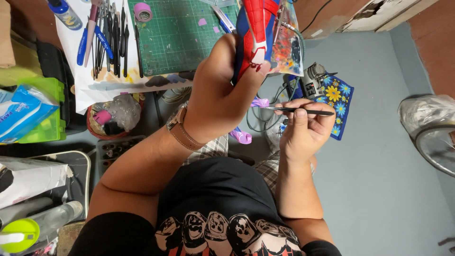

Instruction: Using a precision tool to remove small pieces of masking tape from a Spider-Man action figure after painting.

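Note:
My left hand (222, 90) is raised and closed around a red, blue and white figure (256, 33), gripping its lower part; a brown-strapped watch (180, 128) sits on that wrist. To its right, my right hand (303, 130) pinches a thin black tool (298, 111) that lies horizontally, its tip pointing left toward a small purple piece (259, 102) just below the figure. Another purple piece (241, 137) shows under my left wrist.
A green cutting mat (180, 38) lies on white paper with a row of black tools (113, 38), blue pens and a purple tape roll (142, 12). A flowered blue cloth (337, 97), a small basket (111, 118), green boxes (45, 104) and a wheel (436, 147) surround me.

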